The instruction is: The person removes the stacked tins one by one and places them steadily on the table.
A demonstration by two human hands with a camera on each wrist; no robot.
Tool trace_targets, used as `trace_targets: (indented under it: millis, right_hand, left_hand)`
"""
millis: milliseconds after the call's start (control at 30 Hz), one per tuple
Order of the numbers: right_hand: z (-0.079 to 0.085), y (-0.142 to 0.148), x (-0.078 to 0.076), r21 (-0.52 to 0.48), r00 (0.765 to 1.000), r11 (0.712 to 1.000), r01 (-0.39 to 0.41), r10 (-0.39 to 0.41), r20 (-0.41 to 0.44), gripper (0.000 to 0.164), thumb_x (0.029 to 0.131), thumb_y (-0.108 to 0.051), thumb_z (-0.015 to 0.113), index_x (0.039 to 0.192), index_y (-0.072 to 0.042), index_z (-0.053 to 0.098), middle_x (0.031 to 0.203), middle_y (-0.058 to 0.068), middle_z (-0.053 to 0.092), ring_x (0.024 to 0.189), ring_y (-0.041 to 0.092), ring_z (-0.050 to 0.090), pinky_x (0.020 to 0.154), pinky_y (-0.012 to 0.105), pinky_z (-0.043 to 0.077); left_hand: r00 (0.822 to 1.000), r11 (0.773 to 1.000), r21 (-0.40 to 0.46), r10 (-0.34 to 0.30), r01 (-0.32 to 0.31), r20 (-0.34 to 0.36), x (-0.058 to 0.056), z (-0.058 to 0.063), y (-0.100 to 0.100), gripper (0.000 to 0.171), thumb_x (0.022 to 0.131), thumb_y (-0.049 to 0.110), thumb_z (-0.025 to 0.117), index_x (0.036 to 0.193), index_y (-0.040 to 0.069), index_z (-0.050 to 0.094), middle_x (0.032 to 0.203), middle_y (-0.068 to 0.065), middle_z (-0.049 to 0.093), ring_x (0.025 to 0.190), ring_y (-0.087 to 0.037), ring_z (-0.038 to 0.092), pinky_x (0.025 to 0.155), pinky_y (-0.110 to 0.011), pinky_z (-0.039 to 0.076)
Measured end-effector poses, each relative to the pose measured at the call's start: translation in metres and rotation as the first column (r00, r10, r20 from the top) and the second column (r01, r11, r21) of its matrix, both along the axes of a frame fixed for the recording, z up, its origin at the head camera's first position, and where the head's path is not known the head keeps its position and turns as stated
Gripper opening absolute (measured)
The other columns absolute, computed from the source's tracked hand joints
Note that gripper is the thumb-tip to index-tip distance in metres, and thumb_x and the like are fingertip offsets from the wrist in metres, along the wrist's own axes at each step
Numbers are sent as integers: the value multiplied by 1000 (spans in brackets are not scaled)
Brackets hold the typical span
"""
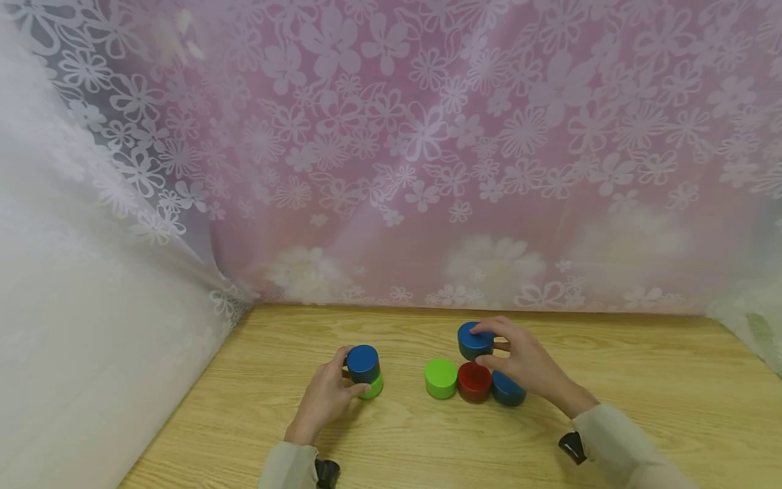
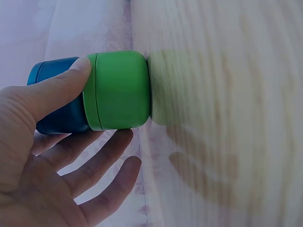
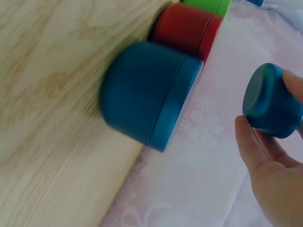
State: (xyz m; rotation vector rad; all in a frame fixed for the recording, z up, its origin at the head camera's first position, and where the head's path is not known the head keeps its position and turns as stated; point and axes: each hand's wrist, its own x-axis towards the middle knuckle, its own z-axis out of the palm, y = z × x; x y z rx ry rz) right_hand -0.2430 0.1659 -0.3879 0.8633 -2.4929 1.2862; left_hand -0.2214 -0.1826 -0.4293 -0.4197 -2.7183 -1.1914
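Observation:
On the left, a round blue tin (image 1: 364, 361) sits atop a green tin (image 1: 376, 387), which stands on the table. My left hand (image 1: 322, 397) grips this stack, its thumb across the seam where the two tins meet and some fingers behind them. My right hand (image 1: 524, 356) holds another blue tin (image 1: 468, 341) by its sides, raised above the table behind the row. In the right wrist view that blue tin (image 3: 272, 104) is tilted between thumb and fingers. Below it a green tin (image 1: 441, 379), a red tin (image 1: 474, 383) and a blue tin (image 1: 507, 390) stand side by side.
The tins are on a light wood-grain table (image 1: 391, 448). A pink flowered curtain (image 1: 391, 170) hangs along its back edge, and white sheeting (image 1: 110, 326) closes off the left side.

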Motion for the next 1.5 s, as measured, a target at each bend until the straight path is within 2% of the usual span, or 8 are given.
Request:
trace_targets:
  millis: [367, 800, 1000, 1367, 1500]
  right_hand:
    - [1, 18, 5, 5, 1000, 1000, 3, -3, -13, 41, 84, 3, 81, 121, 0, 65, 122, 20, 62, 110, 42, 62, 86, 52, 57]
    - [2, 36, 12, 34, 999, 999, 23, -22, -23, 41, 83, 3, 81, 120, 1, 65, 128, 27, 58, 111, 47, 61, 83, 52, 58]
    - [-1, 43, 13, 46, 997, 998, 32, -28, -78, 42, 80, 3, 83, 118, -1, 66, 120, 19, 62, 106, 43, 63, 79, 50, 59]
    - [-5, 56, 18, 49, 992, 997, 53, -47, -120, 44, 77, 5, 85, 115, -4, 65, 122, 21, 63, 104, 40, 63, 76, 47, 60]
    - [-7, 60, 19, 48, 990, 997, 57, -50, -135, 44, 76, 6, 85, 113, -5, 65, 119, 19, 64, 104, 26, 65, 75, 47, 60]
  left_hand:
    - [1000, 1000, -10, -3, 3, -5, 0, 0, 0, 67, 82, 6, 85, 138, -4, 51, 124, -25, 64, 101, -39, 69, 85, -52, 57]
    - [999, 1000, -10, -6, 5, -34, -1, -1, 0, 66, 82, 5, 85, 138, -5, 51, 124, -26, 64, 101, -39, 69, 85, -52, 57]
    - [999, 1000, -14, -3, 3, -34, 0, -1, 0, 66, 82, 5, 85, 137, -5, 51, 123, -26, 64, 100, -39, 69, 85, -52, 57]
    - [1000, 1000, -17, 5, -5, -30, 1, 1, 1, 66, 82, 5, 85, 137, -5, 51, 124, -26, 64, 100, -39, 68, 84, -52, 57]
    - [1000, 1000, -15, 7, -8, -29, 0, 1, 1, 65, 82, 5, 85, 137, -4, 51, 124, -26, 64, 100, -39, 68, 84, -52, 57]
